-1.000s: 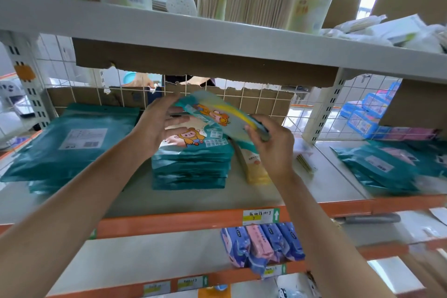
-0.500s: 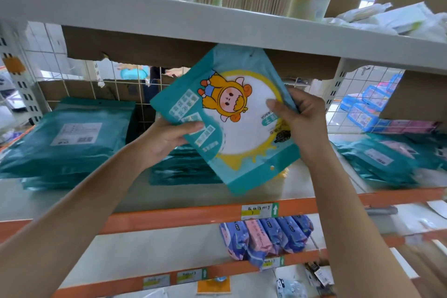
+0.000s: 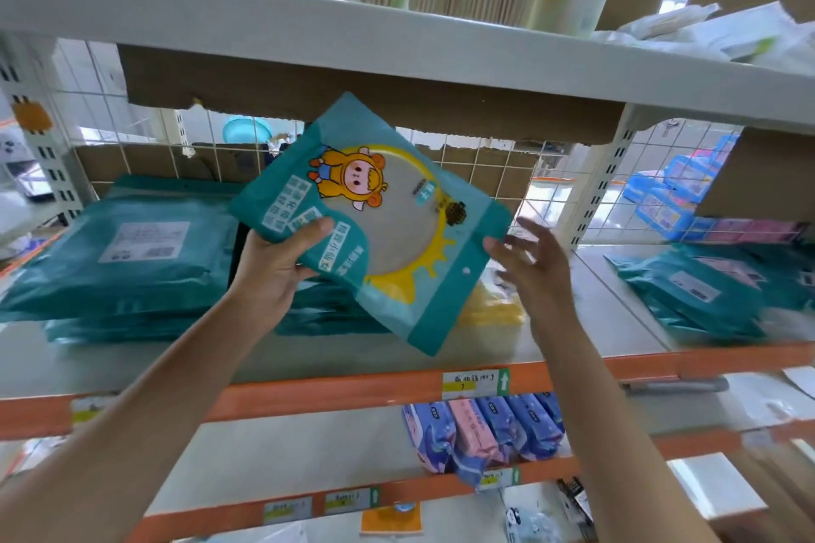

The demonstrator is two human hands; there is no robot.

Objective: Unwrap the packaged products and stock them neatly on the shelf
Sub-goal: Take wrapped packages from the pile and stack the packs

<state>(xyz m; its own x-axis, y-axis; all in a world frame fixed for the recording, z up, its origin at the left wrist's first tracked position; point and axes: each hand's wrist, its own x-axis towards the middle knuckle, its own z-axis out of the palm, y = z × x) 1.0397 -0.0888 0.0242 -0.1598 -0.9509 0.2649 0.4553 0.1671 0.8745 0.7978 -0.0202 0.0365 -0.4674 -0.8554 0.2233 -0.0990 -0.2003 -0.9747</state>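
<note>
Along the orange-fronted middle shelf, bulky teal parcels are stacked toward the left end and a second teal heap is laid toward the right end. Between them, a teal pouch printed with a cartoon figure and a yellow ring is held tilted above the shelf's middle, in front of a low stack of teal packs. Its lower left corner is gripped by the left hand, thumb laid across the front. The right hand, blurred, is held with fingers spread and loose just beside the pouch's right edge; contact cannot be told. A yellow pack is seen beside the stack, and a price label is fixed to the front edge.
</note>
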